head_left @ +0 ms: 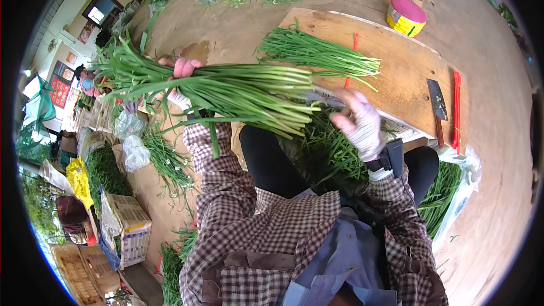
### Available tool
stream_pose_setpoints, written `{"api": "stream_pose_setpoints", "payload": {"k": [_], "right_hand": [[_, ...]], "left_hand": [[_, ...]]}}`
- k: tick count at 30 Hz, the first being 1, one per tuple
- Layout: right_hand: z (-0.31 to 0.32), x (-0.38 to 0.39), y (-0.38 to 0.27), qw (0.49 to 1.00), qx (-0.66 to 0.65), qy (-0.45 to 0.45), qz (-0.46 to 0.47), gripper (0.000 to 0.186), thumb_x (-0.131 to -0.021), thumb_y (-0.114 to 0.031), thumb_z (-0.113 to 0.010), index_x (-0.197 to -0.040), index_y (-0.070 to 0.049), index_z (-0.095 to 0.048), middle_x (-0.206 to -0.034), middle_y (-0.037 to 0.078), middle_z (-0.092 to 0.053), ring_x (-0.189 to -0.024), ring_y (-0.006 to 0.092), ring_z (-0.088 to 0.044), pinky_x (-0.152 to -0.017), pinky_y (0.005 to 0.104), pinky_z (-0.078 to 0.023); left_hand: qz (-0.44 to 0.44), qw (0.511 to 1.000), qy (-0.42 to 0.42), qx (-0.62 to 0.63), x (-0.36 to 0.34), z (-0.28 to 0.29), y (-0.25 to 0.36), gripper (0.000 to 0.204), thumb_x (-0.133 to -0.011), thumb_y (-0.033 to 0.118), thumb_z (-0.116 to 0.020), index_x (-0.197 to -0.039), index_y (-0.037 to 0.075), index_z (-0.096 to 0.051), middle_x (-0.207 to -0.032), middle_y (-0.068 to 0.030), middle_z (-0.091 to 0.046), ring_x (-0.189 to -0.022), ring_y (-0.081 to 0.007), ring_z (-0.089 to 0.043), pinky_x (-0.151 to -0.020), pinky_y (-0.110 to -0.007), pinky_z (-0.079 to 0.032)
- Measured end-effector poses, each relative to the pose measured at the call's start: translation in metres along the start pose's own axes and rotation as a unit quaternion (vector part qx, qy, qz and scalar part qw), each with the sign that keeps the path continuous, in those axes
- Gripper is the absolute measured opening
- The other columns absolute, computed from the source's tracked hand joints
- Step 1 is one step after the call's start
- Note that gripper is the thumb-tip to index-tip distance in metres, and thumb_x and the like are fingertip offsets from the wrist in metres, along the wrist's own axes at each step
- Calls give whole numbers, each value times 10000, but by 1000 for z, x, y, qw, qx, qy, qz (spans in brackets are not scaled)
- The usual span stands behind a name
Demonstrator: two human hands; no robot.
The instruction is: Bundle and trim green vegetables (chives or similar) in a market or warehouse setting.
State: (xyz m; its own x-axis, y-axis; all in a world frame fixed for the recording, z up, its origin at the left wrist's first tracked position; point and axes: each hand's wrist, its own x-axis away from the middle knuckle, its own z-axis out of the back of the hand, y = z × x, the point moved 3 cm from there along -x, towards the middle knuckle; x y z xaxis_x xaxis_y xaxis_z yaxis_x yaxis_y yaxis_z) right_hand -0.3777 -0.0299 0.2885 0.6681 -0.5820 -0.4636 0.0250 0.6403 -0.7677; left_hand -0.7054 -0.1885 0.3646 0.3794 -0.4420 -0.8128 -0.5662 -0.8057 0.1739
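Observation:
My left hand (184, 69) is closed round a thick bunch of long green garlic chives (243, 88). The bunch lies almost level above my lap, leaf tips to the left and pale stem ends to the right. My right hand (362, 127), in a white fingerless glove, hovers just right of the stem ends with thumb and fingers apart and nothing visible in it. Beyond it, a smaller bunch of chives (323, 51) rests on the wooden board (391, 85), across a red tie (356, 42).
On the board's right side lie a knife (437, 102) and several red ties (457, 107). A round yellow container with a pink top (406, 17) stands at its far edge. Loose greens (334, 153) fill the space below the board. Crates (133, 229) and bagged greens stand left.

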Motion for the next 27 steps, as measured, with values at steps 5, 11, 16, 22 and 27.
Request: {"api": "stream_pose_setpoints", "payload": {"k": [5, 11, 16, 22, 27], "right_hand": [[-29, -6, -15, 954, 181, -142, 195, 170, -811, -241, -615, -970, -189, -582, -819, 36, -570, -733, 256, -587, -611, 371, -473], [-22, 17, 37, 984, -65, -110, -125, 238, -845, -238, -626, -995, -53, -628, -834, 91, -633, -705, 191, -601, -655, 328, -495], [-40, -7, 34, 912, -295, -94, -268, 267, -850, -233, -652, -1013, -24, -626, -783, 56, -631, -655, 115, -557, -603, 259, -474], [-37, 7, 49, 924, -36, -51, -377, 165, -846, -100, -642, -989, -19, -657, -814, 89, -681, -689, 163, -595, -668, 294, -498], [-40, 15, 6, 984, -178, -32, -5, 158, -808, -62, -639, -962, -41, -667, -871, 91, -643, -777, 207, -611, -714, 276, -484]], "left_hand": [[53, 995, -71, 53, 1, -11, -3, 434, -822, 77, -637, -1224, 115, -477, -739, 85, -391, -750, -73, -438, -975, -331, -333], [77, 984, -147, 70, 0, -16, 5, 460, -835, 156, -615, -1274, 118, -483, -770, 55, -463, -799, -95, -473, -985, -321, -316], [125, 970, -192, 76, -5, -17, -3, 506, -794, 165, -650, -1277, 160, -499, -787, 49, -501, -799, -99, -484, -991, -302, -313], [76, 978, -190, 52, -5, -21, 3, 474, -823, 170, -635, -1275, 174, -491, -808, 39, -524, -808, -109, -512, -965, -309, -342], [62, 980, -184, 48, -4, -24, -2, 469, -839, 157, -624, -1283, 181, -473, -832, 21, -533, -815, -129, -515, -954, -331, -336]]}}
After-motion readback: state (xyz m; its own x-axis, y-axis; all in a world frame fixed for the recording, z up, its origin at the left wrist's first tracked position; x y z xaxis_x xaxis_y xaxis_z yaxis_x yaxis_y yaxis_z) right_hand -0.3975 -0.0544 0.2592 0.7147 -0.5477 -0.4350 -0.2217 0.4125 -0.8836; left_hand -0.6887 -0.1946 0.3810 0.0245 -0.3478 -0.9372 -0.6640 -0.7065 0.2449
